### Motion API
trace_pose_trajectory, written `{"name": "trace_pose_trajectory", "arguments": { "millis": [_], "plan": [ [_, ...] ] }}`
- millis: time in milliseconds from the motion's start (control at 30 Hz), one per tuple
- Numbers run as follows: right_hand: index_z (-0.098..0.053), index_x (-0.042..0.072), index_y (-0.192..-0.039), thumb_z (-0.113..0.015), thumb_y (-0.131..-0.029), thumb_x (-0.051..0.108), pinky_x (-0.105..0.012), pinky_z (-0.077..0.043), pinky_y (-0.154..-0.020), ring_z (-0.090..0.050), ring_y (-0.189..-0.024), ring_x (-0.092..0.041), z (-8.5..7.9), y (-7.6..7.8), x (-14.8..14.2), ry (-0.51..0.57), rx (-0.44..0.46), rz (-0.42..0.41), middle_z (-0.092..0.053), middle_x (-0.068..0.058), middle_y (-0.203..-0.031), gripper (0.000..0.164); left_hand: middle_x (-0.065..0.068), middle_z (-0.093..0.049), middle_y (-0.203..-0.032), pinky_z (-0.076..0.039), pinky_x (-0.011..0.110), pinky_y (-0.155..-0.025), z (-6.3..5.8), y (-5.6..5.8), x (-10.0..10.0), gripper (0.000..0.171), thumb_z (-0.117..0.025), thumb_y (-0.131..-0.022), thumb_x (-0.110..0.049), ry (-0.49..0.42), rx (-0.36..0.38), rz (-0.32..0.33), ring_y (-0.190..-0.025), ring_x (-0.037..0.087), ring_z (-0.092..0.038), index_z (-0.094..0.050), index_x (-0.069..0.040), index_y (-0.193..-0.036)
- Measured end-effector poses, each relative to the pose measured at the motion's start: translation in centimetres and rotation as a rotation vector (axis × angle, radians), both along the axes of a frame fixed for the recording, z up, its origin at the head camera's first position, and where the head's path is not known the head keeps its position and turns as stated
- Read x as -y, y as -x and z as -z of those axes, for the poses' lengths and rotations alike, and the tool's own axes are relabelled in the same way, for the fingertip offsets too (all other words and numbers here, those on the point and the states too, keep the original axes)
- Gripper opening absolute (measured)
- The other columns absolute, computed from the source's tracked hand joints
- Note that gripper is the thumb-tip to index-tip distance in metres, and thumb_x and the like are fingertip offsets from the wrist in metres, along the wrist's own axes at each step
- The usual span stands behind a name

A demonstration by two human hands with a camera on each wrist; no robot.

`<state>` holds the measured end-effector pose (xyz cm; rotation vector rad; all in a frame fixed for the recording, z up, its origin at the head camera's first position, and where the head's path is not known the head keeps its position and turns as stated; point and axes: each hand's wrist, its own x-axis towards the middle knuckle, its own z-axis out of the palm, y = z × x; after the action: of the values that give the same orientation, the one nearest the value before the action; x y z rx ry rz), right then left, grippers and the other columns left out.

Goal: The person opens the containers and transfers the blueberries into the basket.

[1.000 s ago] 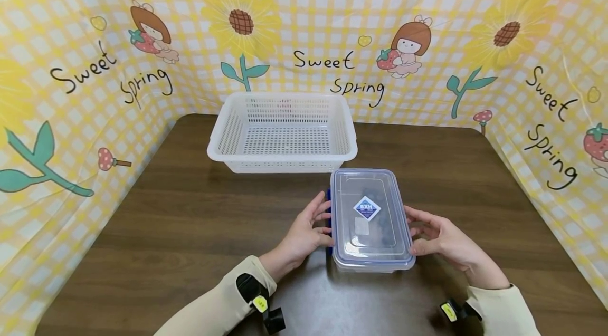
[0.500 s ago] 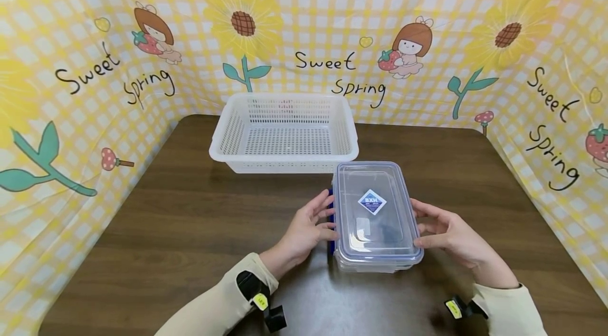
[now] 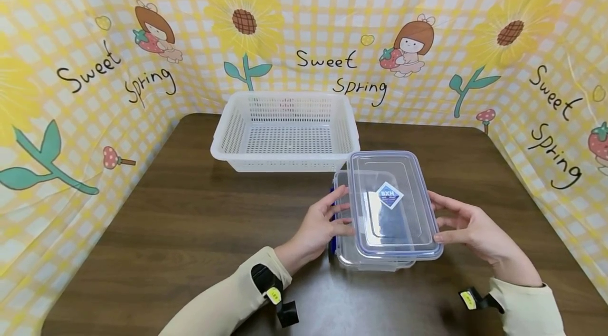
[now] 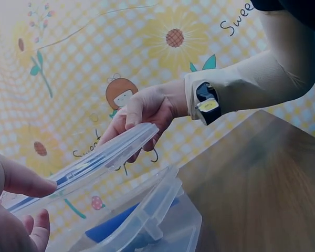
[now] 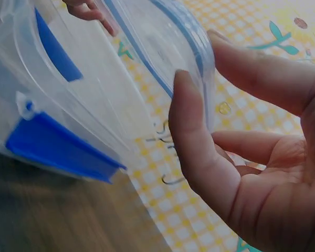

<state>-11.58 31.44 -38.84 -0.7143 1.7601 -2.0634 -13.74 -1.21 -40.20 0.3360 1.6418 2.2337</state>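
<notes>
A clear lid with a blue-lined rim and a diamond sticker is raised and tilted above the clear plastic food container. My right hand pinches the lid's right edge; in the right wrist view its thumb lies against the rim. My left hand holds the lid's left edge between its fingers; the left wrist view shows one finger on the edge and others lower down. Blue side clips hang on the container. The lid covers much of the container's inside.
A white perforated basket stands at the back of the brown wooden table, behind the container and to its left. Yellow checked cloth hangs round the back and sides.
The lid has come off the container, rising and shifting to the right and back with both hands at its edges. The container's left part is now uncovered. The basket stays in place.
</notes>
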Motion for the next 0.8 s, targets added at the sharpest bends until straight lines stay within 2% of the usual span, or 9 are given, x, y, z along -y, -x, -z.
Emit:
{"name": "trace_pose_trajectory", "arguments": {
  "millis": [300,433,667,800],
  "plan": [
    [-0.050,0.016,-0.147,-0.053,-0.081,-0.031,-0.035,-0.061,-0.077,-0.069,-0.103,-0.021,-0.4,0.3,-3.4,-0.052,0.003,0.020,-0.060,-0.002,-0.125,0.081,0.013,-0.038,-0.154,-0.057,0.031,-0.088,-0.6,0.7,-3.5,0.089,-0.062,-0.073,0.031,-0.070,0.017,0.004,-0.120,0.024,-0.052,-0.033,0.001,-0.152],
    [-0.047,0.014,-0.149,-0.051,-0.083,-0.031,-0.036,-0.061,-0.077,-0.069,-0.103,-0.023,-0.5,0.5,-5.2,-0.058,0.007,-0.007,-0.059,-0.003,-0.128,0.080,0.011,-0.039,-0.154,-0.057,0.028,-0.086,-0.7,1.0,-5.4,0.089,-0.061,-0.074,0.032,-0.082,0.042,0.013,-0.117,0.021,-0.052,-0.034,0.000,-0.152],
    [-0.043,0.014,-0.152,-0.044,-0.086,-0.032,-0.035,-0.060,-0.079,-0.068,-0.107,-0.023,0.0,0.6,-8.5,-0.052,0.008,-0.069,-0.059,-0.001,-0.136,0.080,0.008,-0.042,-0.151,-0.057,0.030,-0.087,-1.1,1.1,-8.8,0.089,-0.060,-0.072,0.033,-0.062,0.061,0.011,-0.110,0.015,-0.054,-0.038,-0.001,-0.151],
    [-0.042,0.016,-0.152,-0.042,-0.086,-0.032,-0.035,-0.060,-0.080,-0.067,-0.109,-0.023,0.4,0.6,-10.4,-0.045,0.013,-0.083,-0.057,0.000,-0.138,0.082,0.004,-0.048,-0.145,-0.058,0.028,-0.084,-0.9,1.1,-11.0,0.090,-0.062,-0.066,0.034,-0.026,0.067,-0.033,-0.102,0.010,-0.056,-0.044,-0.001,-0.148]
  ]
}}
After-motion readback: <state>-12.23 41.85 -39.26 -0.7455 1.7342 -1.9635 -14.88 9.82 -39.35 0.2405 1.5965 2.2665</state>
